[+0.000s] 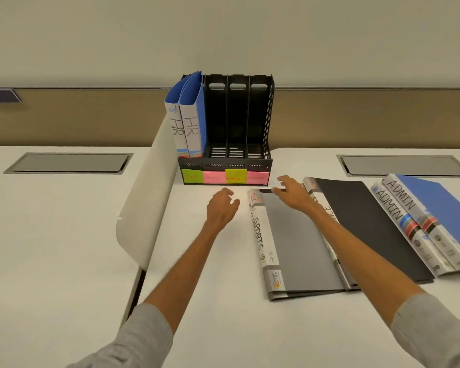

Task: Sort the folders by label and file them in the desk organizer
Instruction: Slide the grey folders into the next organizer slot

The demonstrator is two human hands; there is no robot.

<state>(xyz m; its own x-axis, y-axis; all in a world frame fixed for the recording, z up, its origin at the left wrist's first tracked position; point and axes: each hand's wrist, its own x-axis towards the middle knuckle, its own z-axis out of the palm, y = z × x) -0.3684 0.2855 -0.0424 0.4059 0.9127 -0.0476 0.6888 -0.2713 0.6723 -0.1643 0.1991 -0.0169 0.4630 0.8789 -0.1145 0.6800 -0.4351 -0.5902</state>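
Our left hand (222,205) hangs over the desk (218,322) with fingers loosely curled, holding nothing, just left of the grey SPORTS folder (298,243), while our right hand (292,193) spreads relaxed fingers over that folder's far end — gripping nothing we can see. Beside it, to the right, lie a black folder (369,224) and 2 blue ADMIN folders (441,208), flat and overlapping. Behind stands the black 4-slot organizer (225,165) — 2 HR folders (189,123) upright in its leftmost slot.
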